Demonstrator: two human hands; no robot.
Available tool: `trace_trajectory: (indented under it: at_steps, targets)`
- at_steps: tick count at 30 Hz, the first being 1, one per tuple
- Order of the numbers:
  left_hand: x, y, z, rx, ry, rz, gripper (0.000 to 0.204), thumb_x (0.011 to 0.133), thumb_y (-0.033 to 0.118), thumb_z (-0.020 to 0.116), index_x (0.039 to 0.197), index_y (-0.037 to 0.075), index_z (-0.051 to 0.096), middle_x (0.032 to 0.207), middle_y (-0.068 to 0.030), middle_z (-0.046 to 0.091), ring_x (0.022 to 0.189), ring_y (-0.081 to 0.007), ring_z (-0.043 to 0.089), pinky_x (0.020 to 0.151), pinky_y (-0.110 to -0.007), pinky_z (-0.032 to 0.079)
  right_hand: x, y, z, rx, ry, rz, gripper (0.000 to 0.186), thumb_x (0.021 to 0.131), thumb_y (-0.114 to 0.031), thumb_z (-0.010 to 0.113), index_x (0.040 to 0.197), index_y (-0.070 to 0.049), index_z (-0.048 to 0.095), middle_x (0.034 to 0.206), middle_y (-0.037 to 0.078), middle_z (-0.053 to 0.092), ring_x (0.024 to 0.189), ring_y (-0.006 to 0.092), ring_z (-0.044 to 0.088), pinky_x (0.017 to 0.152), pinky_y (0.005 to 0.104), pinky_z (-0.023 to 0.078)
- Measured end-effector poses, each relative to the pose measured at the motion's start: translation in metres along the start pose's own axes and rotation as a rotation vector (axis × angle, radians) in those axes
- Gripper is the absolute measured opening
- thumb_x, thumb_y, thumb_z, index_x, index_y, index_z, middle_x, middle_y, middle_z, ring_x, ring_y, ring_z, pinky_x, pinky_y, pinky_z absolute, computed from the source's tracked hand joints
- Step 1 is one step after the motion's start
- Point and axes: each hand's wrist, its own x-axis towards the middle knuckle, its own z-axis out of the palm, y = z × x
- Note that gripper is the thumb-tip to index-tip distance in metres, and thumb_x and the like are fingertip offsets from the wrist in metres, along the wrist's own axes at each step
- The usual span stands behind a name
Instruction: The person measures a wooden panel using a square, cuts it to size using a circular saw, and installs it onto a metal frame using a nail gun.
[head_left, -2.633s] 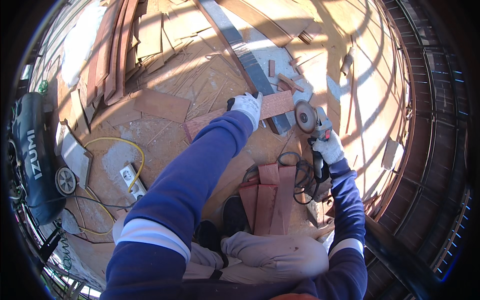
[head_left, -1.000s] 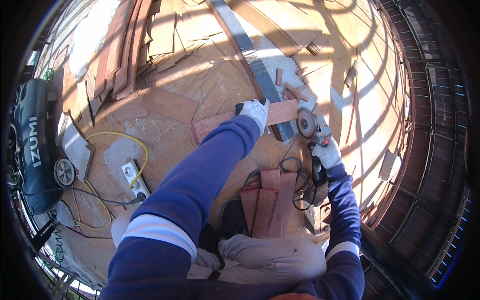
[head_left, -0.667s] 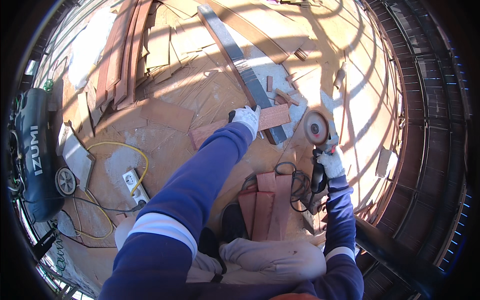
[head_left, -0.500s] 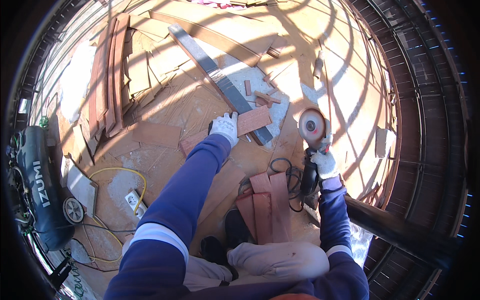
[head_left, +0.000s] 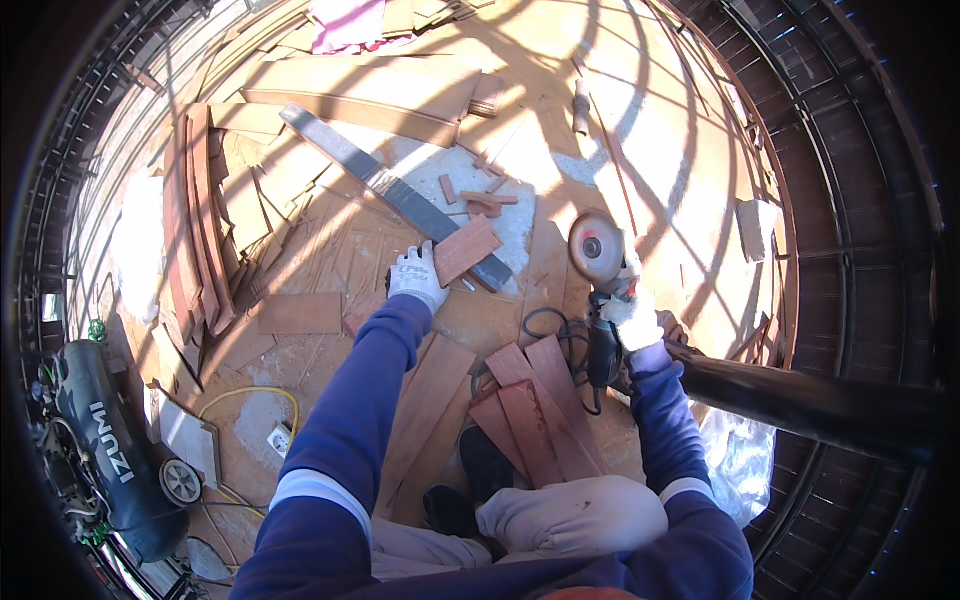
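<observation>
My left hand (head_left: 418, 281), in a white work glove, is closed around a short reddish wooden board (head_left: 468, 250). The board's far end rests across a dark, straight beam (head_left: 405, 203) on the floor; my hand and sleeve hide part of its near side. In my right hand (head_left: 632, 322), also gloved, is an angle grinder (head_left: 604, 350) with a round disc (head_left: 596, 246) at its front. The disc is held up to the right of the board, apart from it. Whether it spins cannot be told. Small wood offcuts (head_left: 487, 203) lie just past the beam.
Several loose boards (head_left: 530, 415) lie by my feet, and long planks (head_left: 190, 220) are stacked at left. A dark air compressor (head_left: 110, 450) stands at far left beside a yellow cord (head_left: 250, 390) and white power socket (head_left: 280, 438). A black pipe (head_left: 790, 395) crosses at right.
The whole view has shifted, so the floor and beam appear farther left. The board looks turned slightly, its far end tilting more upward. Both hands keep their hold.
</observation>
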Motion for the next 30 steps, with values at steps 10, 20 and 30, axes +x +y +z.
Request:
trace_trajectory:
  at_steps: [10, 20, 30]
  targets:
    - [-0.003, 0.003, -0.011, 0.044, -0.054, -0.004, 0.089, 0.074, 0.032, 0.081, 0.148, 0.007, 0.038, 0.13, -0.0186, 0.054, 0.118, -0.0351, 0.058, 0.099, -0.046, 0.048, 0.002, -0.026, 0.031, -0.244, -0.056, -0.019, 0.022, 0.076, 0.003, 0.065, 0.096, -0.002, 0.058, 0.083, 0.004, 0.063, 0.072, 0.015, 0.063, 0.066, 0.0306, 0.054]
    - [-0.003, 0.003, -0.003, 0.069, -0.038, -0.002, 0.089, 0.078, 0.039, 0.078, 0.151, 0.01, 0.035, 0.131, -0.0159, 0.054, 0.116, -0.0319, 0.059, 0.093, -0.046, 0.049, 0.015, 0.007, 0.018, -0.236, -0.058, 0.002, 0.026, 0.075, -0.002, 0.068, 0.1, 0.0, 0.062, 0.081, 0.004, 0.066, 0.073, 0.0144, 0.064, 0.068, 0.0306, 0.054]
    - [-0.008, 0.008, -0.016, 0.046, -0.045, -0.015, 0.087, 0.078, 0.028, 0.074, 0.151, 0.005, 0.034, 0.13, -0.019, 0.054, 0.118, -0.0352, 0.057, 0.098, -0.045, 0.047, 0.016, 0.004, 0.024, -0.277, -0.072, -0.024, 0.033, 0.075, -0.005, 0.07, 0.107, -0.002, 0.062, 0.084, 0.004, 0.067, 0.075, 0.013, 0.063, 0.07, 0.0313, 0.054]
